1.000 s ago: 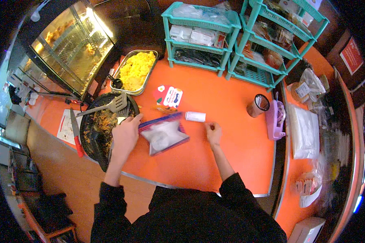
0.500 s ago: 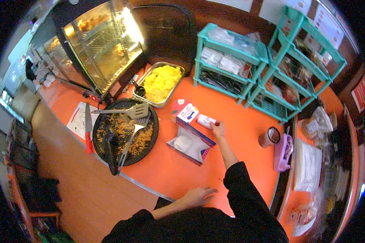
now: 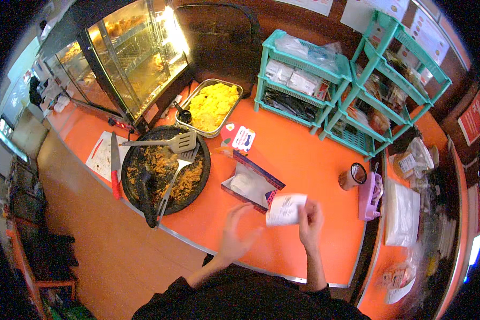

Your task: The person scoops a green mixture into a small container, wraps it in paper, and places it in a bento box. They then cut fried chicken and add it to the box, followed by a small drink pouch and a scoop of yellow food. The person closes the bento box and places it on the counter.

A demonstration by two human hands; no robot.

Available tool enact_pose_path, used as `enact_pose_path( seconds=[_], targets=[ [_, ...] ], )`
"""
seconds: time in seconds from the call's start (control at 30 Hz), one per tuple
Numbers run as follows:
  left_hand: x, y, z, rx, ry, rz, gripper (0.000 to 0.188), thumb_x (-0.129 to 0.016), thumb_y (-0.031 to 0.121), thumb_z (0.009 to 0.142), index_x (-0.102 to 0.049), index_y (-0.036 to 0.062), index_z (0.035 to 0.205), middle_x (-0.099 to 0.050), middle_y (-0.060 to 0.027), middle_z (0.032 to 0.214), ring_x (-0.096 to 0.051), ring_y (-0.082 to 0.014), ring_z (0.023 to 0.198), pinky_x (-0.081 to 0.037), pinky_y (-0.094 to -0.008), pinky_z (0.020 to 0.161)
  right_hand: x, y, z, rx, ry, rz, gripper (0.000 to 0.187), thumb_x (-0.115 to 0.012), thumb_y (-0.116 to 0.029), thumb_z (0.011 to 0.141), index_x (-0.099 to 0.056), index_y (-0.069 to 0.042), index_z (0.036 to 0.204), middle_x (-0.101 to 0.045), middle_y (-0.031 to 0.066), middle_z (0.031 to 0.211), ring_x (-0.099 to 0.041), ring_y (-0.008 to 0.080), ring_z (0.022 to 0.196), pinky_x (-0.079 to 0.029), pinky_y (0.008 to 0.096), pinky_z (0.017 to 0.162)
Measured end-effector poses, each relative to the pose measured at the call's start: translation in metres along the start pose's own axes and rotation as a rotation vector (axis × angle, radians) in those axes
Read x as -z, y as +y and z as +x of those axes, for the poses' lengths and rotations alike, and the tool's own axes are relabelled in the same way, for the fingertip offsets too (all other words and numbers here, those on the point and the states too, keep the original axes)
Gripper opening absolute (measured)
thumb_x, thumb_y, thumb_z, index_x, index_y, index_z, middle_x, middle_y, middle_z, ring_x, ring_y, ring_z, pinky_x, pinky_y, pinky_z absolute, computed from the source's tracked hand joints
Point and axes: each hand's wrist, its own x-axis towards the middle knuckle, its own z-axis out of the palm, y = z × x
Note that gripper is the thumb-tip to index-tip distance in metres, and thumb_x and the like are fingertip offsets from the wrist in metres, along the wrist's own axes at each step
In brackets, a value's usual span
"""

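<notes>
My right hand (image 3: 310, 223) pinches a white printed paper slip (image 3: 284, 210) by its right edge, above the near part of the counter. To its left, my left hand (image 3: 237, 234) is raised with nothing in it, its fingers apart and slightly blurred. Just beyond both hands lies an opened cardboard box (image 3: 261, 184), dark blue outside and pale inside. A white bundle (image 3: 243, 183) rests in it. Past the box, a red-and-white printed flap or card (image 3: 241, 137) lies on the counter; whether it joins the box I cannot tell.
On the left sit a black pan (image 3: 189, 186) of browned crumbs with two spatulas, and a red-handled knife (image 3: 115, 165). Behind are a metal tray (image 3: 239, 90) of yellow food and a lit glass cabinet (image 3: 138, 58). Teal racks (image 3: 304, 80) and a dark cup (image 3: 352, 176) stand right.
My right hand has drawn the white slip back toward me from beside the printed card. My left hand has risen from the counter's near edge toward the box.
</notes>
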Motion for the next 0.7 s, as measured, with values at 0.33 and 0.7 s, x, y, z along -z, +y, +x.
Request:
enact_pose_path(
  seconds=[0.33, 0.7],
  targets=[
    [0.052, 0.014, -0.041, 0.804, -0.337, -0.994, 0.028, -0.062, 0.016, 0.084, -0.056, 0.0014, 0.107, -0.062, -0.0046, 0.094, -0.059, -0.0126, 0.082, -0.05, -0.0278, 0.071, -0.061, -0.059, -0.087, -0.245, -0.213, -0.076, 0.012, -0.058, -0.009, 0.085, -0.061, 0.003, 0.085, -0.061, -0.0001, 0.072, -0.054, 0.0069, 0.063, -0.046, 0.0225, 0.056],
    [0.177, -0.042, -0.081, 0.442, 0.52, -0.64, 0.021, -0.057, 0.011, 0.086, -0.054, -0.002, 0.102, -0.062, -0.0051, 0.09, -0.058, -0.0106, 0.078, -0.048, -0.0262, 0.068, -0.153, -0.106, -0.156, 0.382, -0.914, -0.379, 0.025, -0.07, -0.018, 0.076, -0.065, -0.003, 0.095, -0.055, 0.0133, 0.112, -0.051, 0.0226, 0.103, -0.04, 0.0352, 0.087]
  ],
)
